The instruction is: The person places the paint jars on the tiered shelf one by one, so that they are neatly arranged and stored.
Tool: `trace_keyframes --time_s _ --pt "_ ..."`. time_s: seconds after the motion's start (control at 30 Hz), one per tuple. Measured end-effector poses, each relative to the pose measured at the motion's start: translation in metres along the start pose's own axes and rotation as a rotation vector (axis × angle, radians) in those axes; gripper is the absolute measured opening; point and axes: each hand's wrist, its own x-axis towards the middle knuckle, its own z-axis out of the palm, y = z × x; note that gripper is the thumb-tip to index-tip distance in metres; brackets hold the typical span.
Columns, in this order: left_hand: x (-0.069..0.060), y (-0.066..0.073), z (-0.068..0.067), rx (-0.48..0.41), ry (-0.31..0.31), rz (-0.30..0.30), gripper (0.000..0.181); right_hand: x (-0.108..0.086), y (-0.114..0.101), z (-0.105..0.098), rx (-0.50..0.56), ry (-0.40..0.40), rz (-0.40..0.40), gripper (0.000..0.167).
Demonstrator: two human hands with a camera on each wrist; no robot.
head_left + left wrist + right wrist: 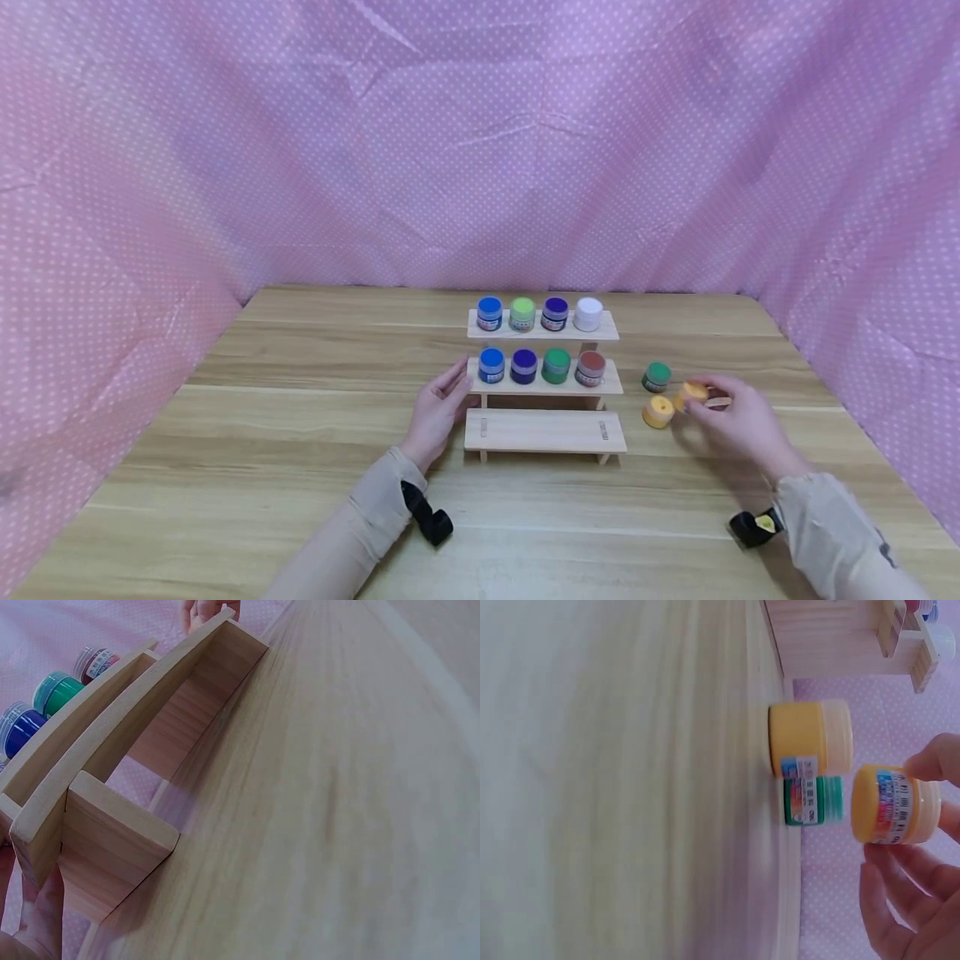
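Note:
A three-tier wooden rack (545,432) holds small paint jars on its top and middle shelves. Blue (490,313), light green (522,314), purple (555,313) and white (588,314) jars line the top. On the middle are blue (491,365), purple (523,366), green (557,365) and brownish-red (590,368) jars. My left hand (441,408) touches the rack's left end, fingers fairly straight. Off to the right, my right hand (738,417) pinches a yellow paint jar (885,804) lifted off the table. Beside it stand another yellow jar (657,412) and a green jar (656,377).
The wooden table (300,433) extends around the rack on all sides. A pink dotted cloth (480,167) hangs behind and along both sides. Black straps (427,512) are on both wrists.

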Motion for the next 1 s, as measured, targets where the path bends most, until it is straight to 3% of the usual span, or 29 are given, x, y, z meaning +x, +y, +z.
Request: trace_keyframes --time_s 0.23,1.0 --pt "0.002 0.002 0.001 -0.013 0.020 -0.011 0.046 -0.001 -0.012 0.003 0.078 0.085 -0.048 0.033" --pt "0.001 0.001 0.001 -0.014 0.014 -0.013 0.046 -0.005 -0.048 0.021 0.169 0.094 -0.166 0.031"
